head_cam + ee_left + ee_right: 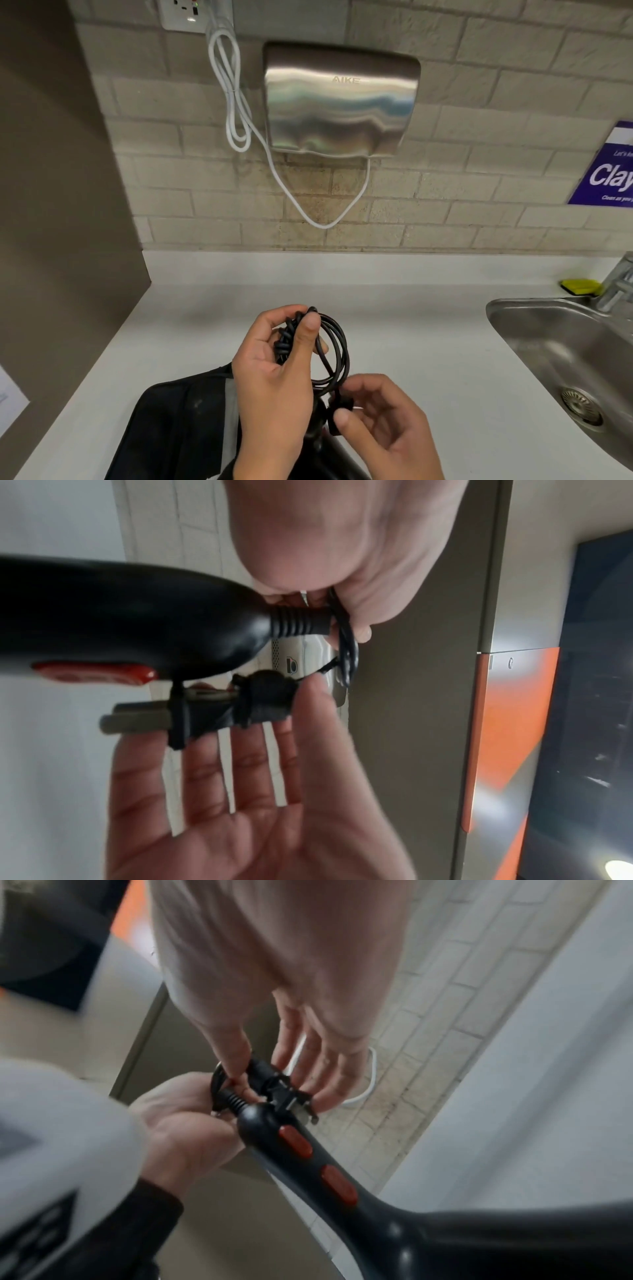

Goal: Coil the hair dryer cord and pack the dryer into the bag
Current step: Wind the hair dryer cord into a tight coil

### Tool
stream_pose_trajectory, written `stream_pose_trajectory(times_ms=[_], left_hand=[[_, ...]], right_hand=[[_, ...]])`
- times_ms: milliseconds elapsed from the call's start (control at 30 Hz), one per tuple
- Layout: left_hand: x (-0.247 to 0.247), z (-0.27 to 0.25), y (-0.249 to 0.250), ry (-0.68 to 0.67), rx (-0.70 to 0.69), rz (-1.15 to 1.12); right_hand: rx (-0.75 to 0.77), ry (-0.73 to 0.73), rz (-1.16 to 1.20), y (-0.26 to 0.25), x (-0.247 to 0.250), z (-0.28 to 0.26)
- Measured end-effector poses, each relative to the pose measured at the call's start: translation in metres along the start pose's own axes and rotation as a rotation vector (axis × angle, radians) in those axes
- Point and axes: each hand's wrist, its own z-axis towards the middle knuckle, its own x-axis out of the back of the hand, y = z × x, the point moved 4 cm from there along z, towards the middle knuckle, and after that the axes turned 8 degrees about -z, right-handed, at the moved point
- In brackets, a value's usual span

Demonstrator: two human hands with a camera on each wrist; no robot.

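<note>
Hands work at the cord's last stretch above a white counter (411,342). Nearest the camera, the right hand (387,425) pinches the black plug (337,413) between thumb and forefinger, its other fingers loosely spread beneath. Just beyond, the left hand (274,370) is clenched round the gathered loops of the black cord (337,346), thumb pressed over the bundle. The hair dryer (308,1156), black with red switches, hangs directly below the hands by its ribbed strain relief, partly over the dark bag (178,425) lying on the counter's near edge.

Coiling appears almost finished; the plug end looks to be the only slack left. The next move likely calls for tucking or wrapping that end into the loops without loosening the left hand's hold, then lowering dryer and coil together into the bag, whose opening cannot be made out.

Farther off, a steel sink (548,349) sits to the right; a wall-mounted hand dryer (342,102) hangs on the tiles behind.
</note>
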Motion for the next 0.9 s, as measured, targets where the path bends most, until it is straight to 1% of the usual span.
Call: stream_pose_trajectory(times_ms=[33,100,233,267,333,400,467,500,567,633,667,700,767,833,900], left_hand=[[0.000,0.000,0.000,0.002,0.001,0.000],[-0.001,0.000,-0.002,-0.008,0.006,0.004],[-0.006,-0.003,-0.003,-0.105,0.041,0.017],[-0.007,-0.004,-0.003,-0.127,0.049,0.015],[-0.008,-0.004,-0.003,-0.151,0.054,0.009],[-0.008,-0.003,-0.003,-0.156,0.057,-0.001],[-0.006,-0.001,-0.003,-0.137,0.049,-0.017],[-0.004,0.000,-0.004,-0.122,0.041,-0.027],[-0.001,0.002,-0.004,-0.103,0.020,-0.048],[0.001,0.005,-0.003,-0.112,-0.003,-0.039],[0.002,0.006,-0.002,-0.121,-0.018,-0.024],[0.003,0.006,-0.002,-0.129,-0.031,-0.009],[0.004,0.007,-0.004,-0.137,-0.037,0.025],[0.004,0.006,-0.005,-0.163,-0.027,0.064],[0.003,0.005,-0.005,-0.214,-0.018,0.112]], right_hand=[[-0.017,-0.036,0.021,0.002,0.001,0.001],[-0.001,-0.036,0.017,0.001,0.005,0.004],[0.125,0.107,-0.058,-0.006,0.018,0.014],[0.157,0.125,-0.042,-0.006,0.020,0.016],[0.188,0.115,-0.001,-0.011,0.020,0.019],[0.171,0.101,0.018,-0.012,0.019,0.022],[0.104,0.099,0.047,-0.011,0.017,0.023],[0.074,0.064,0.063,-0.009,0.018,0.024],[0.041,-0.088,0.049,-0.006,0.018,0.021],[0.018,-0.225,-0.020,-0.010,0.018,0.019],[0.029,-0.243,-0.066,-0.013,0.020,0.019],[0.050,-0.225,-0.110,-0.017,0.024,0.021],[0.090,-0.116,-0.165,-0.022,0.033,0.027],[0.078,-0.008,-0.139,-0.027,0.041,0.033],[0.053,0.011,-0.072,-0.031,0.042,0.035]])
